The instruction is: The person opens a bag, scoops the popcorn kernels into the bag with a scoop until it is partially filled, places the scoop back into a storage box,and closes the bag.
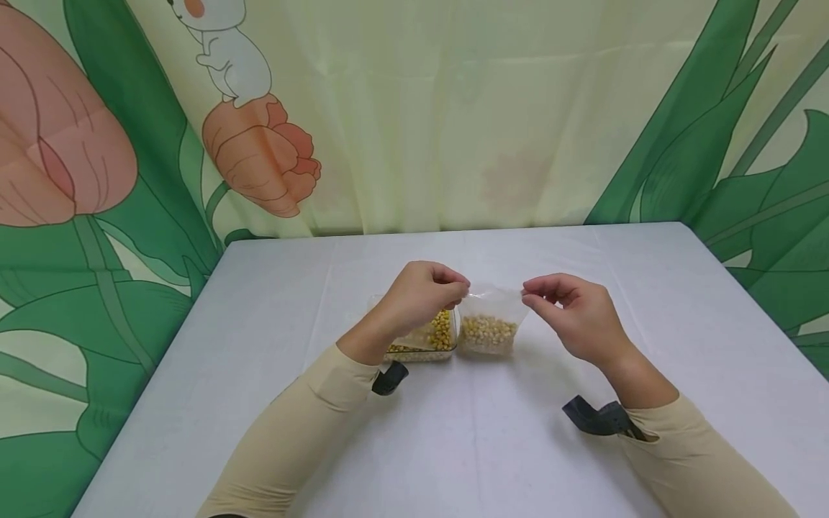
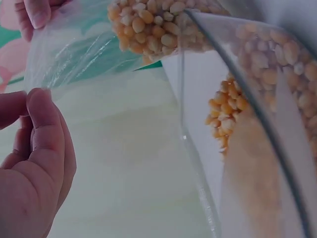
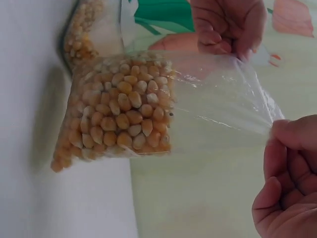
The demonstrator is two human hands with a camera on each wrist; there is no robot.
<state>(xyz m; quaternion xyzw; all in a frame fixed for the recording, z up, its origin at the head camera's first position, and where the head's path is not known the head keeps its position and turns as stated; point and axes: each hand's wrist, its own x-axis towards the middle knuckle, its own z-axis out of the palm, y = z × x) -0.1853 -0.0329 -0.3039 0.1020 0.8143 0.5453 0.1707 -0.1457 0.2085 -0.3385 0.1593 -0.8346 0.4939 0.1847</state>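
Observation:
A clear plastic bag (image 1: 488, 329), its lower half filled with corn kernels (image 3: 121, 109), stands upright between the two hands. My left hand (image 1: 422, 296) pinches the bag's top left corner between thumb and fingers. At the opposite top corner, my right hand (image 1: 576, 316) pinches the film the same way, so the top edge is stretched between them. Just left of the bag, under my left forearm, is a clear rectangular container (image 1: 421, 355) holding yellow kernels (image 1: 442, 331) and a pale translucent piece. My left hand and wrist hide part of this container.
A white cloth covers the table (image 1: 401, 446). Behind it hangs a curtain (image 1: 440, 144) printed with flowers and leaves. Black straps (image 1: 390, 378) sit at both wrists, over beige sleeves (image 1: 285, 432).

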